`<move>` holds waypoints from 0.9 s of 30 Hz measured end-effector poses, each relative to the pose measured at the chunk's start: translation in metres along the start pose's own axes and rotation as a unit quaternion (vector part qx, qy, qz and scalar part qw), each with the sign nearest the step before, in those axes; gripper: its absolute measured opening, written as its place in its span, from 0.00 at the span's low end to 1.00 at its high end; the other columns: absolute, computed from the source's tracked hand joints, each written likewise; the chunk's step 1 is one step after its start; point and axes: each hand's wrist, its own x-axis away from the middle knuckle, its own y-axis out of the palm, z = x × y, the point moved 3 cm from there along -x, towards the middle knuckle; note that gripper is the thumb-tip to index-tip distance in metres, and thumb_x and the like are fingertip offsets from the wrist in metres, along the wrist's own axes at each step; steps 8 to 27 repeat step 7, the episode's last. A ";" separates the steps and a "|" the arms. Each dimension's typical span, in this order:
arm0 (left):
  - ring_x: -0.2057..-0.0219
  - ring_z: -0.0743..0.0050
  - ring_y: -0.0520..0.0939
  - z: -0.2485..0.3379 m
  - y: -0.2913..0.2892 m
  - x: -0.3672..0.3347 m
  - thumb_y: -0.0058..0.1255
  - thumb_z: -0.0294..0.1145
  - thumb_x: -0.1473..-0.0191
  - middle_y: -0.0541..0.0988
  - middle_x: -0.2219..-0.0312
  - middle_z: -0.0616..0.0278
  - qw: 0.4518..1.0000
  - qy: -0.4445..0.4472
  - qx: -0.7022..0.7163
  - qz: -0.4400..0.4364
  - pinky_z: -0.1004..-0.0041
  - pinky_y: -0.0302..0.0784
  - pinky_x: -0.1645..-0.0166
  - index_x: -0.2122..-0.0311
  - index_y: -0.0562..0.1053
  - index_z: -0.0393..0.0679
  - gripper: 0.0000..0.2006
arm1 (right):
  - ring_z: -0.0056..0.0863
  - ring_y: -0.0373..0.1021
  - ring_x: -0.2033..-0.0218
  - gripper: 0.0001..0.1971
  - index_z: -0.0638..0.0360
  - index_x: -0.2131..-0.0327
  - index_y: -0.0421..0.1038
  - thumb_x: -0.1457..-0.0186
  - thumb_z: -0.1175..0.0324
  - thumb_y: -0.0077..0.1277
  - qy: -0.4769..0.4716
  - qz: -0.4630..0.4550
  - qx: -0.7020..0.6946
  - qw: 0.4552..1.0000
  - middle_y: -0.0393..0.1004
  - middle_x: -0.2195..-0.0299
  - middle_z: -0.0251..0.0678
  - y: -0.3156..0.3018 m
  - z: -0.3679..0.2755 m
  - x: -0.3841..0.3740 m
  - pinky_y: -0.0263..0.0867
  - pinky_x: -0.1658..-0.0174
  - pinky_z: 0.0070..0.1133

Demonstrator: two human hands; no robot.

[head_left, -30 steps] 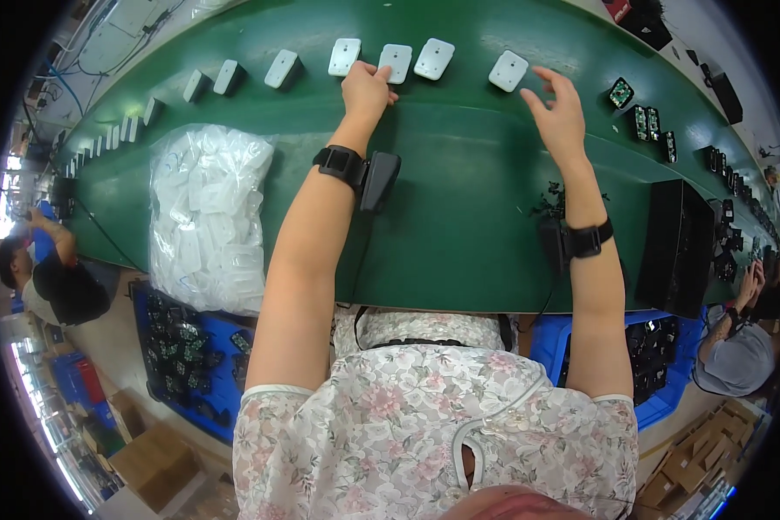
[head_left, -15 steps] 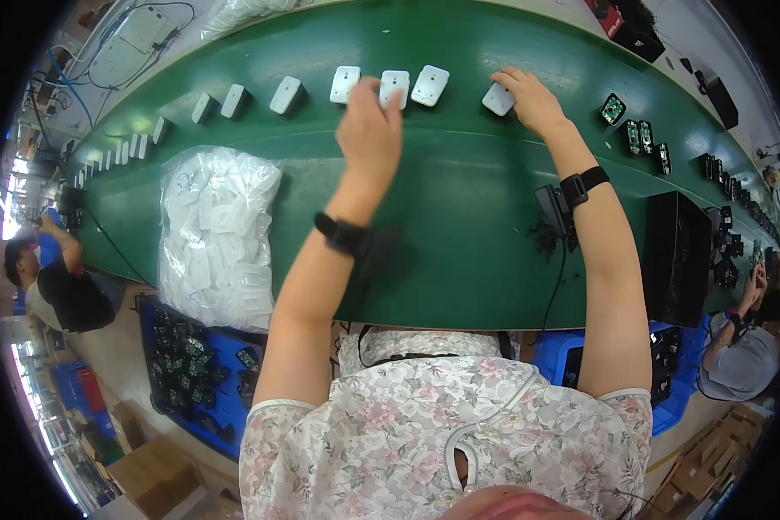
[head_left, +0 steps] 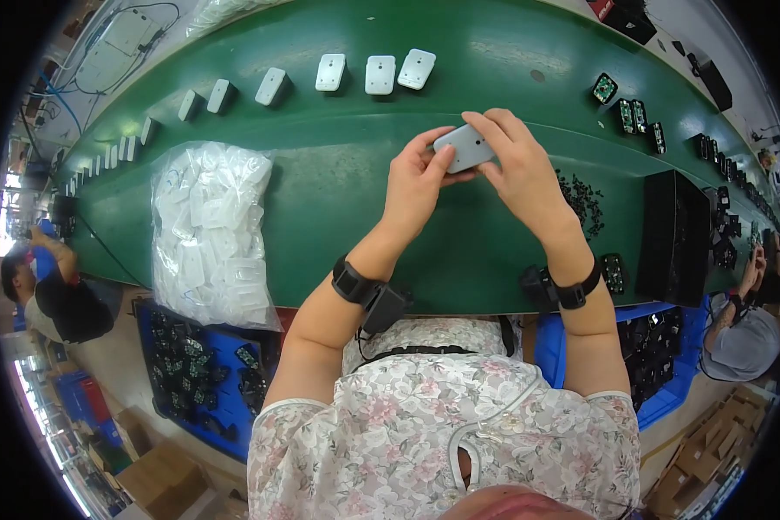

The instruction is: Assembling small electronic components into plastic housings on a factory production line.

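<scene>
Between my two hands, above the middle of the green table, a small white plastic case with dark holes in its face is held at a slant. My left hand pinches its left end, thumb on the face. At the other end my right hand grips it with thumb and fingers. Beyond my hands, similar white cases stand in a row that runs off to the left. By my right wrist lies a scatter of small black parts.
A clear bag of white covers lies at left. Black housings with green circuit boards and a black box are at right. Blue bins of dark parts stand below the table edge. Co-workers sit at both sides.
My right hand has brought a white case from the back of the table nearer to me. My left hand has left the row and now holds that case too.
</scene>
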 end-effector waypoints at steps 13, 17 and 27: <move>0.58 0.69 0.77 0.011 0.006 0.038 0.43 0.25 0.42 0.74 0.57 0.52 0.995 0.068 -0.058 -0.034 0.67 0.79 0.56 0.48 0.66 0.36 0.16 | 0.36 0.60 0.44 0.25 0.51 0.42 0.58 0.44 0.67 0.49 0.145 -0.052 -0.333 0.930 0.57 0.41 0.42 -0.006 -0.002 0.031 0.57 0.43 0.31; 0.58 0.69 0.77 0.011 0.006 0.038 0.43 0.25 0.42 0.74 0.57 0.52 0.995 0.068 -0.058 -0.034 0.67 0.79 0.56 0.48 0.66 0.36 0.16 | 0.36 0.60 0.44 0.25 0.51 0.42 0.58 0.44 0.67 0.49 0.145 -0.052 -0.333 0.930 0.57 0.41 0.42 -0.006 -0.002 0.031 0.57 0.43 0.31; 0.58 0.69 0.77 0.011 0.006 0.038 0.43 0.25 0.42 0.74 0.57 0.52 0.995 0.068 -0.058 -0.034 0.67 0.79 0.56 0.48 0.66 0.36 0.16 | 0.36 0.60 0.44 0.25 0.51 0.42 0.58 0.44 0.67 0.49 0.145 -0.052 -0.333 0.930 0.57 0.41 0.42 -0.006 -0.002 0.031 0.57 0.43 0.31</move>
